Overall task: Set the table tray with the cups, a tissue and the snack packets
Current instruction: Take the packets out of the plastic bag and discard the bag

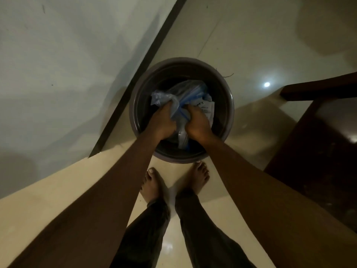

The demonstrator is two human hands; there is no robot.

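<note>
A round dark bin (229, 105) stands on the floor just ahead of my bare feet. Crumpled clear plastic wrappers with blue stripes (185, 91) fill its middle, with a white printed packet (209, 109) at their right side. My left hand (161, 122) grips a bunch of the clear plastic from the left. My right hand (196, 121) grips the same bundle from the right, fingers curled into it. Both hands are inside the bin's mouth. No cups, tissue or tray are in view.
A pale wall with a dark skirting strip (146, 60) runs diagonally on the left, close to the bin. Dark wooden furniture (316, 132) stands at the right. The glossy tiled floor (251, 45) reflects a ceiling light. My feet (154, 182) stand right behind the bin.
</note>
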